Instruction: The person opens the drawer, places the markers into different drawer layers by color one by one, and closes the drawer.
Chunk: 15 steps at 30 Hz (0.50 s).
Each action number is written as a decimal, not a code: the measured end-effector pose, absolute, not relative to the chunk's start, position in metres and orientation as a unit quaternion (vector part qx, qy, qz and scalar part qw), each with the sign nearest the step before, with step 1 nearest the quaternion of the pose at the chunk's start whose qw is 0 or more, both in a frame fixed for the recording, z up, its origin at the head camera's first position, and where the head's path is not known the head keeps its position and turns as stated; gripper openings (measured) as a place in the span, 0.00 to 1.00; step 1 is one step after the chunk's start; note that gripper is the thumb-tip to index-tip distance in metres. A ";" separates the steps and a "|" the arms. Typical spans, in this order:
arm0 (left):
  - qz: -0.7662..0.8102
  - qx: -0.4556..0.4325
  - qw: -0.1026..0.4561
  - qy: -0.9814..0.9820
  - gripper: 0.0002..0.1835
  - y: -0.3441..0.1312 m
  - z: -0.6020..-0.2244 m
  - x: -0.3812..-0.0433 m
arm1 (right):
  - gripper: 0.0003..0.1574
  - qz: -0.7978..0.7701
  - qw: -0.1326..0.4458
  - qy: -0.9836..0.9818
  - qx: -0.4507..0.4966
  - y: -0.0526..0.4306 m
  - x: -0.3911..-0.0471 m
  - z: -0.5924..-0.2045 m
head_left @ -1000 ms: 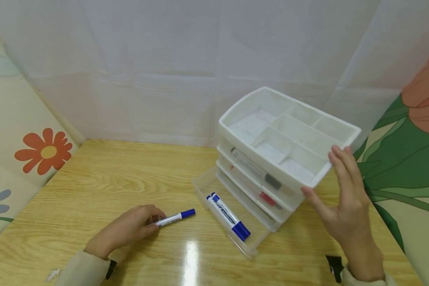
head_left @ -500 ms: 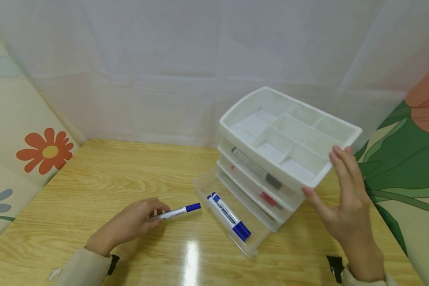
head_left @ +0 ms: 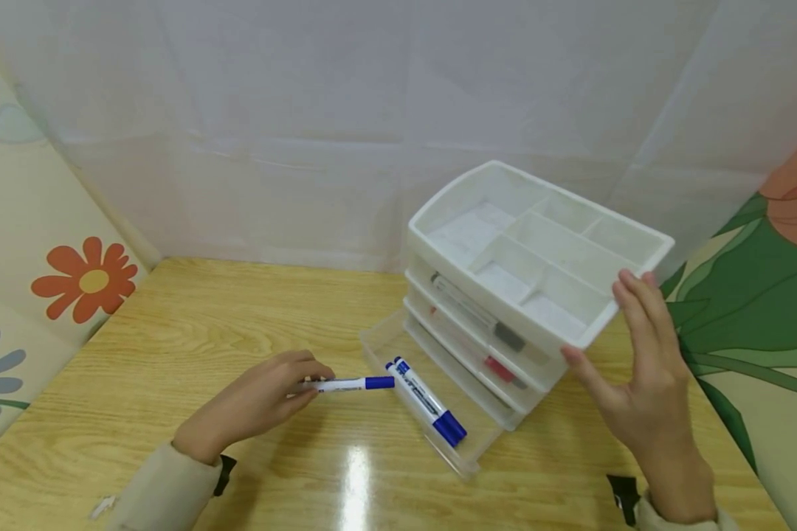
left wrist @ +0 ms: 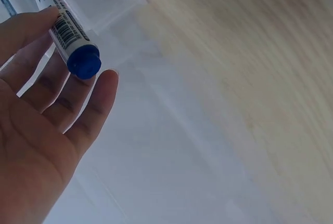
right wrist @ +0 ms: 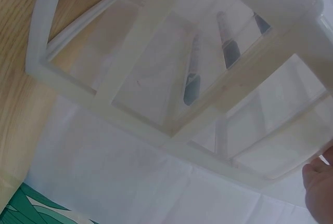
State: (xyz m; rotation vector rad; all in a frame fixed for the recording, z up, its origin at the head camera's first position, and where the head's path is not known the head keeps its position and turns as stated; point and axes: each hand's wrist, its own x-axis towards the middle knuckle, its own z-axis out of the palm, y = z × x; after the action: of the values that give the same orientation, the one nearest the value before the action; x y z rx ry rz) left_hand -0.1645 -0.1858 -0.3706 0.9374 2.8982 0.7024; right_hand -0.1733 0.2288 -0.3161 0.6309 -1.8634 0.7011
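Note:
My left hand (head_left: 266, 398) pinches a whiteboard marker (head_left: 345, 384) with a blue cap between thumb and fingertips. Its cap end points right, level with the left edge of the pulled-out clear bottom drawer (head_left: 454, 394). Two more blue-capped whiteboard markers (head_left: 425, 404) lie side by side in that drawer. The left wrist view shows the held marker's blue end (left wrist: 85, 62) beyond my fingers. My right hand (head_left: 651, 383) rests with spread, mostly straight fingers and thumb against the right front corner of the white drawer unit (head_left: 461, 269).
Two upper drawers are pushed in; a black-capped marker (head_left: 474, 310) and a red-capped marker (head_left: 498, 369) show through their fronts. The unit's top tray has several compartments. A white sheet (head_left: 272, 147) hangs behind the wooden table (head_left: 192, 332). A white scrap (head_left: 102, 507) lies front left.
My left hand has moved right and slightly away from me with the marker, whose cap end has swung from pointing up-right to nearly level. My right hand and the drawer unit stay put.

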 end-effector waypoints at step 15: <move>0.185 0.347 -0.051 0.918 0.10 -0.156 -0.355 -0.179 | 0.51 0.292 0.506 -0.767 0.264 0.228 -0.172 -0.316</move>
State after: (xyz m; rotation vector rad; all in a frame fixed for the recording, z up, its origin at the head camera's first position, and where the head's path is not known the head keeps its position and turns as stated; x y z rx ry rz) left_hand -0.1791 -0.1561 -0.3554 1.1253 2.9822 0.5998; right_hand -0.1725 0.2276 -0.3157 0.6362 -1.8499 0.7049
